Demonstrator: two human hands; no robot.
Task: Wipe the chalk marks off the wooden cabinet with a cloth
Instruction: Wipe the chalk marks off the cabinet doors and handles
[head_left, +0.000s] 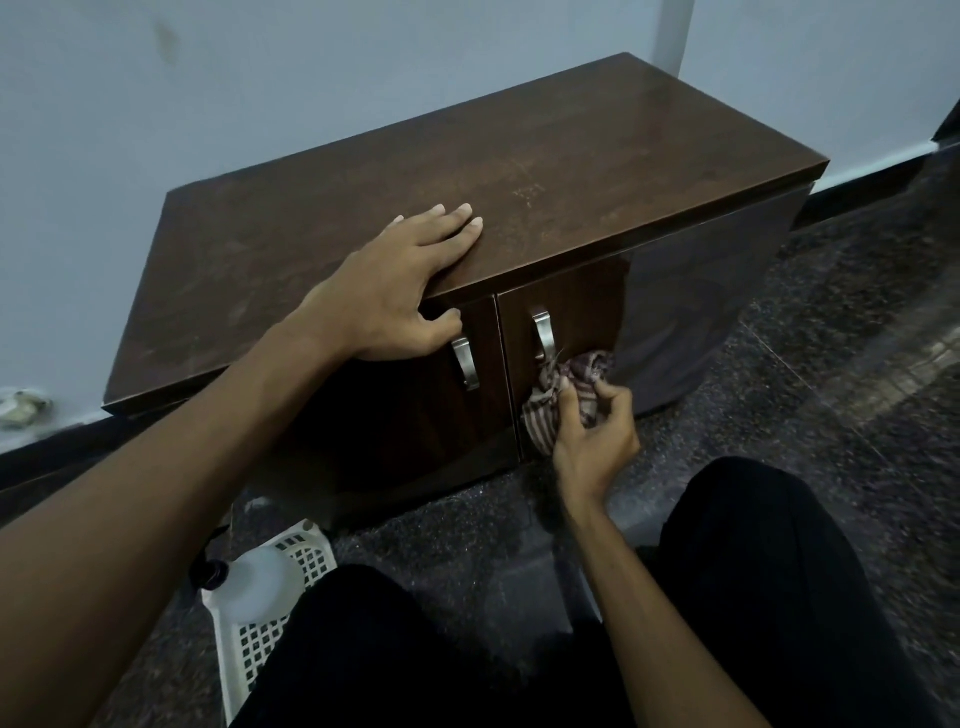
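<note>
Cabinet (519, 171) of dark wood sits low on the speckled floor (831, 415), its back against the pale wall (260, 78). You are looking down on it from close in front, with your legs in black trousers (769, 571) at the bottom of the view.

Your left hand (400, 280) rests palm down on the front edge of the cabinet top. Its fingers lie flat and close together on the wood, while the thumb hooks down over the edge, just above the left door. It grips nothing.

Your right hand (592, 431) is lower, in front of the right door (561, 312). Its fingers are curled and clamped on a striped cloth (566, 389), which is bunched up and pressed against the door face, just below and beside the right metal handle (543, 335). The left metal handle (465, 361) stands free on the other door, just below your left thumb.

Faint pale smudges and scuffs (524, 195) show on the cabinet top, towards the middle and along the left part. Whether any marks lie under the cloth you cannot tell, since the cloth hides that patch of door.

At the lower left, beside your left knee, a white plastic basket (306, 561) stands on the floor with a translucent bottle (260, 582) with a dark cap lying in it.
</note>
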